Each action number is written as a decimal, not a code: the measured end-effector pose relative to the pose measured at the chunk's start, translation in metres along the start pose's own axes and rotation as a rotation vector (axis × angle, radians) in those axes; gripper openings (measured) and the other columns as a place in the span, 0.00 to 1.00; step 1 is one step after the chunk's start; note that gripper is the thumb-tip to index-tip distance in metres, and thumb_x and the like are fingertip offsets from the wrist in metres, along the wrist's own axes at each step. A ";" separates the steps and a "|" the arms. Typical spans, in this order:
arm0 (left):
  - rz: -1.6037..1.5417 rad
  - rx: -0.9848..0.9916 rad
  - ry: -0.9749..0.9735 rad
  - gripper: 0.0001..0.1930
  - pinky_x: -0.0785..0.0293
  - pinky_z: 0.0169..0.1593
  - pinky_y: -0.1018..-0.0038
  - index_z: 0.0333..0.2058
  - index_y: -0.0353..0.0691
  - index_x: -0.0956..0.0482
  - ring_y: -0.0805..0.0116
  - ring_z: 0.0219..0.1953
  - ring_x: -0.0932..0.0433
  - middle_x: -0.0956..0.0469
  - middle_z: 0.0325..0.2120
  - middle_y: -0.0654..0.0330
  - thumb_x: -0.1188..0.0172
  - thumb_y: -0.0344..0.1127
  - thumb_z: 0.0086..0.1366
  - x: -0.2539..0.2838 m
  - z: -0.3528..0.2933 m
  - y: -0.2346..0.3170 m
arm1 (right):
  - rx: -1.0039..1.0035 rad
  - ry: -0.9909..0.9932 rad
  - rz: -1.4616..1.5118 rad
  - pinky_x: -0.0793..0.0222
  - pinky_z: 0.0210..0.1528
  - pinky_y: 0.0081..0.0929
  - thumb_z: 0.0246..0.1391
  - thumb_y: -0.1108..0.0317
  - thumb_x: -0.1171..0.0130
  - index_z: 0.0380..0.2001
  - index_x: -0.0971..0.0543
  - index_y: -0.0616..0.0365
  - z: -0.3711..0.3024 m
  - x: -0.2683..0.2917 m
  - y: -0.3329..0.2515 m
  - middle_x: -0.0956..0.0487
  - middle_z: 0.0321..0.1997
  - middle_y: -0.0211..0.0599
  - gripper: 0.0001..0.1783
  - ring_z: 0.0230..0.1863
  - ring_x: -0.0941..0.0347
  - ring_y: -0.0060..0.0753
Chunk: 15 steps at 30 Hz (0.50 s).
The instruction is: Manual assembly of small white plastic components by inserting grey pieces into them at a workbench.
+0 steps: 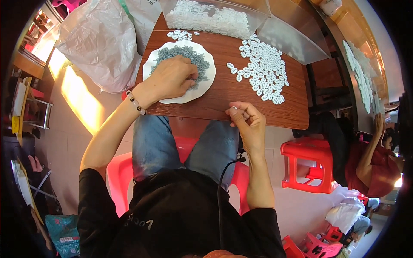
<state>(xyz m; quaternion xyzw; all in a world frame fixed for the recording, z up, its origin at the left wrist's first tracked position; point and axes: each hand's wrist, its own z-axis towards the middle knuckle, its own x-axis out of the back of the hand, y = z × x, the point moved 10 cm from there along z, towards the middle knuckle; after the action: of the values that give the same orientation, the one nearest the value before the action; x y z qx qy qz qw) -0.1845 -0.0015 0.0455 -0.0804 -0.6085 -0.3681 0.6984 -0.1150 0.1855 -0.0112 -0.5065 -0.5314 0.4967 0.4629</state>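
Observation:
On the brown table [206, 103] a white scalloped plate [208, 84] holds a heap of tiny grey pieces [167, 52], too small to name. Over this heap is my left hand [174, 75], its fingers curled down into the pieces; what the fingertips grip is hidden. By the table's near edge my right hand [248, 118] is closed in a pinch, with a bit of a small white oval piece showing at its fingertips. Many similar white oval pieces [264, 69], each with dark marks, are spread on the table at the right. A smaller cluster of white pieces [180, 35] lies behind the plate.
A clear bin [211, 19] full of white pieces stands at the table's back, beside a translucent panel [292, 41]. A big white sack [99, 47] rests on the left. At the right are a red stool [307, 165] and another person [372, 167] working at a table.

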 end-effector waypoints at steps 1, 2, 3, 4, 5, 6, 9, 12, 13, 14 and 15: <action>0.000 0.003 0.000 0.03 0.29 0.40 0.61 0.27 0.39 0.22 0.53 0.37 0.26 0.25 0.27 0.55 0.41 0.29 0.51 -0.001 0.000 -0.002 | -0.001 -0.003 0.000 0.32 0.31 0.13 0.58 0.70 0.41 0.41 0.22 0.62 0.000 -0.001 -0.001 0.19 0.32 0.31 0.09 0.31 0.27 0.14; -0.002 -0.003 0.005 0.03 0.29 0.40 0.61 0.27 0.39 0.22 0.53 0.37 0.26 0.24 0.27 0.55 0.41 0.29 0.52 -0.002 0.000 -0.002 | -0.016 -0.006 0.014 0.33 0.31 0.13 0.58 0.70 0.41 0.40 0.22 0.62 0.000 -0.002 -0.001 0.19 0.32 0.32 0.09 0.30 0.27 0.15; -0.006 -0.012 0.009 0.03 0.28 0.40 0.61 0.27 0.39 0.22 0.53 0.36 0.26 0.24 0.27 0.55 0.41 0.29 0.52 -0.002 0.001 -0.002 | -0.033 -0.005 0.028 0.34 0.30 0.14 0.58 0.69 0.40 0.40 0.22 0.62 -0.001 -0.002 0.000 0.19 0.31 0.33 0.09 0.30 0.27 0.15; -0.008 -0.011 0.008 0.03 0.28 0.40 0.61 0.27 0.39 0.22 0.53 0.36 0.26 0.24 0.27 0.55 0.41 0.29 0.52 -0.002 0.002 -0.003 | -0.035 -0.005 0.027 0.34 0.30 0.14 0.58 0.69 0.40 0.40 0.22 0.62 -0.001 -0.002 -0.001 0.19 0.31 0.33 0.09 0.30 0.27 0.15; -0.032 0.003 0.011 0.03 0.29 0.39 0.61 0.26 0.38 0.22 0.53 0.36 0.26 0.25 0.26 0.54 0.41 0.29 0.52 -0.001 0.001 -0.005 | -0.047 -0.002 0.019 0.34 0.30 0.14 0.58 0.69 0.41 0.40 0.22 0.62 -0.001 -0.003 0.000 0.19 0.30 0.33 0.09 0.29 0.28 0.15; -0.058 0.017 0.013 0.03 0.29 0.39 0.62 0.26 0.38 0.22 0.52 0.35 0.26 0.25 0.26 0.54 0.42 0.29 0.52 0.001 0.001 -0.006 | -0.061 0.003 0.011 0.35 0.29 0.14 0.58 0.68 0.41 0.39 0.22 0.61 -0.001 -0.002 0.001 0.19 0.30 0.33 0.09 0.28 0.28 0.15; -0.154 0.062 0.085 0.04 0.29 0.36 0.62 0.26 0.35 0.22 0.51 0.31 0.25 0.24 0.25 0.52 0.42 0.29 0.52 0.013 0.002 -0.009 | -0.026 0.015 0.022 0.35 0.29 0.14 0.59 0.68 0.41 0.39 0.21 0.62 0.000 -0.002 -0.001 0.19 0.30 0.33 0.09 0.29 0.28 0.15; -0.304 0.117 0.158 0.06 0.30 0.32 0.64 0.28 0.34 0.21 0.53 0.26 0.25 0.23 0.23 0.51 0.42 0.30 0.54 0.023 0.000 -0.020 | -0.014 0.039 0.032 0.35 0.28 0.14 0.59 0.67 0.42 0.38 0.21 0.62 0.000 -0.001 0.000 0.19 0.29 0.33 0.09 0.29 0.28 0.15; -0.306 0.118 0.159 0.06 0.30 0.32 0.64 0.28 0.34 0.21 0.53 0.26 0.25 0.23 0.23 0.51 0.42 0.30 0.54 0.024 -0.002 -0.021 | -0.015 0.039 0.029 0.35 0.28 0.14 0.59 0.67 0.42 0.38 0.21 0.62 0.000 -0.002 0.001 0.19 0.29 0.33 0.09 0.29 0.28 0.15; -0.322 0.162 0.158 0.06 0.31 0.30 0.69 0.31 0.33 0.20 0.60 0.25 0.27 0.23 0.24 0.53 0.41 0.29 0.56 0.025 -0.004 -0.027 | -0.023 0.053 0.020 0.35 0.28 0.14 0.59 0.67 0.42 0.38 0.21 0.62 0.000 -0.002 0.002 0.19 0.29 0.33 0.09 0.29 0.28 0.15; -0.338 0.202 0.159 0.07 0.33 0.29 0.74 0.34 0.33 0.19 0.68 0.23 0.29 0.23 0.25 0.55 0.40 0.29 0.58 0.026 -0.005 -0.033 | -0.027 0.070 0.010 0.35 0.28 0.14 0.59 0.68 0.42 0.38 0.21 0.62 0.000 -0.001 0.002 0.20 0.29 0.33 0.09 0.29 0.28 0.15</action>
<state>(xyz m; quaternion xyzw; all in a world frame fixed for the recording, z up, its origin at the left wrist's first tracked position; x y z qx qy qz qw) -0.2007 -0.0386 0.0566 0.1226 -0.5903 -0.4224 0.6769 -0.1150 0.1845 -0.0136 -0.5324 -0.5192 0.4736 0.4719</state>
